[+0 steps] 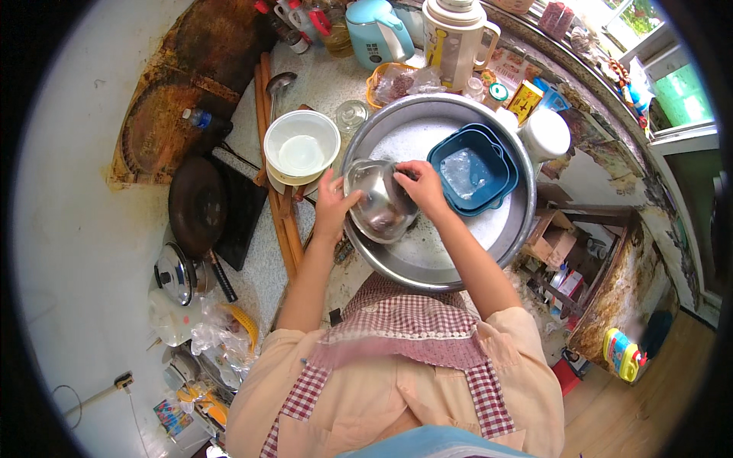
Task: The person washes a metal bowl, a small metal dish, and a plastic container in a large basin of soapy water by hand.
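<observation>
A shiny metal bowl (375, 209), blurred by motion, is held tilted over the left side of a large metal basin (366, 252). My left hand (332, 203) grips its left rim, with the thumb on the near side. At the upper right of the bowl, the fingers of my right hand (422, 184) pinch its edge; a dark patch under them is too blurred to name. Foamy water (409, 137) lies in the basin. Nested blue plastic tubs (492, 197) with suds inside rest there, to the right of my right hand.
White plastic bowls (302, 143) are stacked left of the basin, near a ladle (279, 86) and long wooden rods (275, 223). A glass lid (350, 116), an electric kettle (378, 37) and a thermos jug (455, 46) stand behind. A wok (197, 206) lies farther left.
</observation>
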Available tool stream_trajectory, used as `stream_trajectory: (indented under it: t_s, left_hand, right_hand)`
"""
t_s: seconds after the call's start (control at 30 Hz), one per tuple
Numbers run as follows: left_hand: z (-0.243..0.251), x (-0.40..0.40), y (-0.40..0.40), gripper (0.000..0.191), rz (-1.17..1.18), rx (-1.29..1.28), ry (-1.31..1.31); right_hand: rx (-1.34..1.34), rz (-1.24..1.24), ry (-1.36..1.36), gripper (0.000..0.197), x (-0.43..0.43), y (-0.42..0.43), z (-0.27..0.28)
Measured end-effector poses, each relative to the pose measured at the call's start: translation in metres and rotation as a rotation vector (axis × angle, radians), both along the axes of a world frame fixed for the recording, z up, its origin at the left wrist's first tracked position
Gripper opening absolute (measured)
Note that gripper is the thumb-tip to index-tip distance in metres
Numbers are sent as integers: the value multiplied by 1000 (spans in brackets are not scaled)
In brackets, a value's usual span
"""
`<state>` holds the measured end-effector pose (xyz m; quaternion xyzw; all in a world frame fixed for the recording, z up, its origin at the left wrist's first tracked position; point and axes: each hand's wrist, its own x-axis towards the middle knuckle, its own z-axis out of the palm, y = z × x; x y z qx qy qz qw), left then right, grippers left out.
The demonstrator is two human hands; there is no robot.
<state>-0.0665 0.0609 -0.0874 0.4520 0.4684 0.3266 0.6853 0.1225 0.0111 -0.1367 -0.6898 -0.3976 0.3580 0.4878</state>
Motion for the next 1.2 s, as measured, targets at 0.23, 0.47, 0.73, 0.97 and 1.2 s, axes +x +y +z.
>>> stream_trajectory:
  t_s: [0.23,0.47,0.73,0.97,1.2]
  left_hand:
    - [-22,1,-33,37,203,189,305]
    - [-34,2,-26,35,282,397,592]
    - [-30,5,-20,34,251,443,675]
    - [-30,8,-18,34,271,428,640]
    - [-35,4,-14,34,235,443,669]
  right_hand:
    - [114,-154,44,16,-26,-11,-2]
    - [199,-55,-6,8,-35,-17,25]
    - [270,21,-101,6,-31,-14,31]
    - [251,-14,-52,5,-28,-5,37]
    - [252,10,-51,3,-35,-8,44]
